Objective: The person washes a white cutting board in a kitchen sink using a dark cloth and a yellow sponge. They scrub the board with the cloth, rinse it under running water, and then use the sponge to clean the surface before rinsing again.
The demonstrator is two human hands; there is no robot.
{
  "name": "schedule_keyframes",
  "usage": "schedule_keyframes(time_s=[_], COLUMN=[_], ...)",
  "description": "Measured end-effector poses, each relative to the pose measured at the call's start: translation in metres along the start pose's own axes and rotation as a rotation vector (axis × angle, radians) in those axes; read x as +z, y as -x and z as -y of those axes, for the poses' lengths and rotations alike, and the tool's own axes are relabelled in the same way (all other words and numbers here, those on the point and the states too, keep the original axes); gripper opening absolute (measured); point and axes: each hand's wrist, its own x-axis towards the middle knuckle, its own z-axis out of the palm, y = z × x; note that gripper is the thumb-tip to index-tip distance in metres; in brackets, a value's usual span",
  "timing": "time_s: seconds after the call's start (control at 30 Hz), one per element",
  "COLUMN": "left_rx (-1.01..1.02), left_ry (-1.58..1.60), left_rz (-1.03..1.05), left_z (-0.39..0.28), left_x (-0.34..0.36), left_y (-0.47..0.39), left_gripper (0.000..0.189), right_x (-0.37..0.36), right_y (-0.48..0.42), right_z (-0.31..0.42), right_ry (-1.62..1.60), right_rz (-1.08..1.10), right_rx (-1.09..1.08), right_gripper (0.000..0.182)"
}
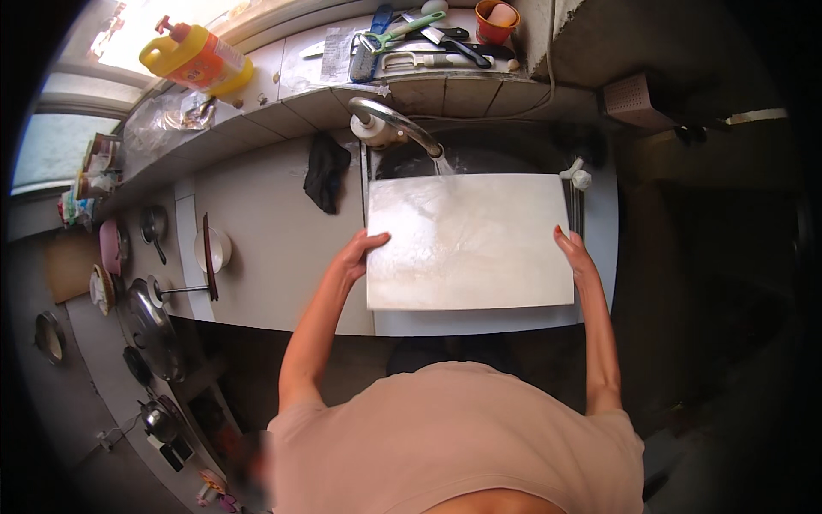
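Note:
A white rectangular board (472, 247), wet and shiny on its left half, lies between my hands over the sink. My left hand (363, 250) grips its left edge, thumb on top. On the opposite edge my right hand (573, 249) holds it the same way, fingers hidden beneath. Water (443, 167) runs from the curved metal faucet (401, 125) onto the board's far edge. Behind the board shows part of the dark sink basin (501, 151); the rest is covered.
A black cloth (327, 172) lies on the counter left of the sink. Knives and peelers (437, 48) rest on the tiled ledge, with a yellow pump bottle (196, 58) farther left. A white bowl (221, 250) and a small pan (153, 225) stand at left.

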Motion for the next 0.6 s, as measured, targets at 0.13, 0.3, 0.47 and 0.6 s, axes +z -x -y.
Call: schedule_keyframes(time_s=[0.13, 0.3, 0.47, 0.6], left_rx=[0.048, 0.127, 0.159, 0.179], left_ry=[0.023, -0.169, -0.204, -0.068], left_rz=[-0.048, -0.266, -0.315, -0.354], left_z=[0.002, 0.003, 0.020, 0.028], left_x=[-0.013, 0.010, 0.045, 0.071], left_y=[0.065, 0.130, 0.132, 0.104], left_gripper=[0.058, 0.059, 0.060, 0.061], right_x=[0.036, 0.090, 0.118, 0.117], right_y=[-0.055, -0.113, -0.166, -0.227], right_z=[-0.011, -0.013, -0.019, -0.055], right_ry=[0.098, 0.030, 0.156, 0.357], right_rz=[0.189, 0.409, 0.528, 0.441], right_rx=[0.020, 0.071, 0.145, 0.117], right_gripper=[0.061, 0.068, 0.072, 0.073])
